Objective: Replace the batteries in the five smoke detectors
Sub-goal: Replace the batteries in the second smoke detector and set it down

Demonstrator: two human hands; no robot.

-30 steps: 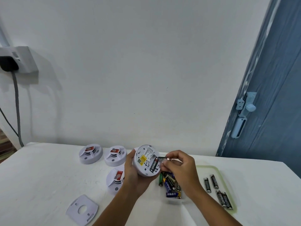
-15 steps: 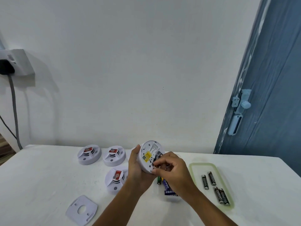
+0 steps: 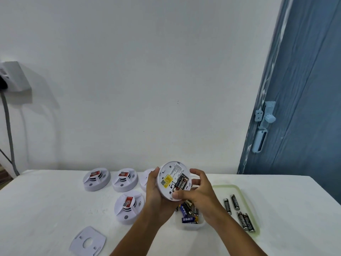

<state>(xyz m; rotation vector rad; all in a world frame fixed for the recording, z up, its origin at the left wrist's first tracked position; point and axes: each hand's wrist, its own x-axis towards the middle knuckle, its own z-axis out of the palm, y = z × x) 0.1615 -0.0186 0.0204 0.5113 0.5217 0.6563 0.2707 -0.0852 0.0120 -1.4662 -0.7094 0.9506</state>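
Both hands hold a round white smoke detector (image 3: pixel 170 174) up above the table, its back facing me, with black batteries (image 3: pixel 181 182) seated in its compartment beside a yellow label. My left hand (image 3: pixel 154 191) grips its left rim. My right hand (image 3: pixel 198 191) curls round its right rim, thumb on the lower edge. Three more detectors lie face up on the table (image 3: pixel 96 179) (image 3: pixel 125 179) (image 3: pixel 129 206); a fourth (image 3: pixel 145 177) shows partly behind my left hand. A detached mounting plate (image 3: pixel 88 242) lies at the front left.
A clear tub of mixed batteries (image 3: pixel 190 218) sits under my hands. A pale green tray (image 3: pixel 238 189) to the right holds several black batteries. White wall behind, blue door (image 3: pixel 299 108) at right, wall socket with cable (image 3: pixel 11 78) at left.
My right hand pressed a battery into the compartment, then let go of it and moved to hold the detector's right rim. The detector now tilts its back more toward me.
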